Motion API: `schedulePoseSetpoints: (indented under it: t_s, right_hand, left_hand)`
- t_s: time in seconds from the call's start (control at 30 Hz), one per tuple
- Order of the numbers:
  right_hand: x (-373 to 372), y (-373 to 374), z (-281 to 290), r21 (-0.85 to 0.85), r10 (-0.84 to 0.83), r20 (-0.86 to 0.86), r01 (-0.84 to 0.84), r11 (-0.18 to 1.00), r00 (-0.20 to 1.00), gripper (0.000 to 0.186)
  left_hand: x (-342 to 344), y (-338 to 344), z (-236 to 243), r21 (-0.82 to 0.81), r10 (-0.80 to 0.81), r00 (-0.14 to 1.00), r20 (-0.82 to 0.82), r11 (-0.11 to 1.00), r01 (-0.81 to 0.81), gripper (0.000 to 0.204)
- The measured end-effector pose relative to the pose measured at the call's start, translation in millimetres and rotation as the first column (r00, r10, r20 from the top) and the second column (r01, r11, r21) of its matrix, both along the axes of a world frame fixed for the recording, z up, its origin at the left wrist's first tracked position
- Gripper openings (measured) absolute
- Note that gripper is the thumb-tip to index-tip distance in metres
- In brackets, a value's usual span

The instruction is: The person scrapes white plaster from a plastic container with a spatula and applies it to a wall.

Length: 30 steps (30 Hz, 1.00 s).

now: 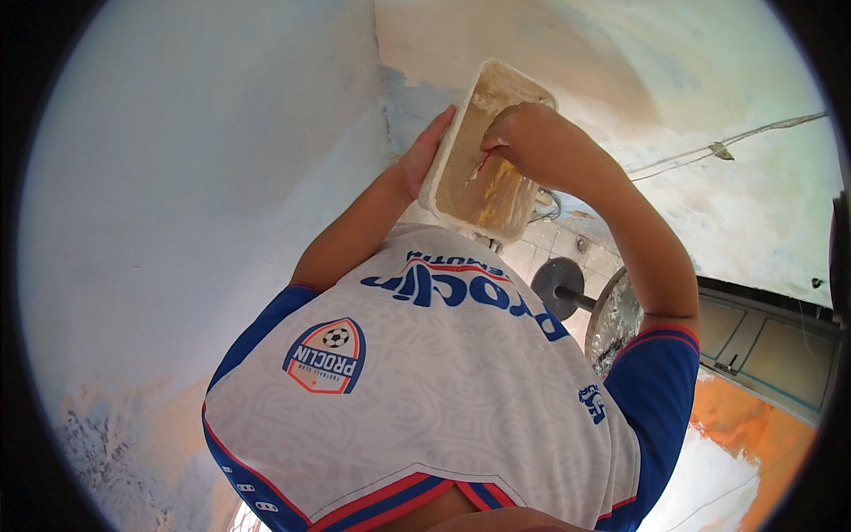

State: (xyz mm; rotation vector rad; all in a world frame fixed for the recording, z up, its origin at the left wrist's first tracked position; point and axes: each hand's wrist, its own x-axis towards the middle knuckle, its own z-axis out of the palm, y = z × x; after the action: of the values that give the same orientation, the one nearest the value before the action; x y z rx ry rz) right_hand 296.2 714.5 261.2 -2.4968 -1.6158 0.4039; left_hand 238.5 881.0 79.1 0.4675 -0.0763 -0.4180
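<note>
plastic tub (463,182), whitish and rectangular, is held tilted beyond the chest, near the corner between two walls, with its open side turned toward the view. its inside is coated with a pale, brownish film, and yellowish streaks are seen near its lower right end.

on the left, a pale blue wall (177,160) is seen; on the right, a patchy, lighter wall (727,62) is crossed by a thin cable (683,164). below the tub, floor tiles (539,238), a dark round disc (554,284) with a rod and a round, mottled object (612,324) are partly shown, the last being covered in part by the right arm and the jersey (461,355). farther right, a framed panel (767,341) is seen above an orange patch. the tub's upper right rim is blocked from sight by the right hand (528,142).

by that hand, curled nearly closed, a slim red tool (483,165) is gripped, its pale tip pointed into the tub. by the left hand (429,149), the tub's left side is clasped, the thumb side being laid along the wall; how far the hidden fingers are bent cannot be told.
</note>
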Motion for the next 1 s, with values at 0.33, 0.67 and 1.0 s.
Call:
schedulePoseSetpoints:
  t_s: [0.33,0.67,1.0]
  right_hand:
    - [-10,13,9,-0.235,0.034,0.027,-0.027,0.972,0.999,0.016]
    - [6,4,20,0.152,0.044,-0.029,-0.039,0.988,0.999,0.013]
    - [-1,3,9,-0.153,0.005,-0.005,-0.006,0.988,1.000,0.014]
  left_hand:
    - [0,6,6,-0.212,-0.138,0.984,0.109,0.964,0.159,0.068]
    - [-10,-9,31,0.021,0.101,0.992,-0.071,0.995,-0.099,0.060]
    - [-3,-12,14,0.043,0.068,0.998,-0.013,0.997,-0.068,0.065]
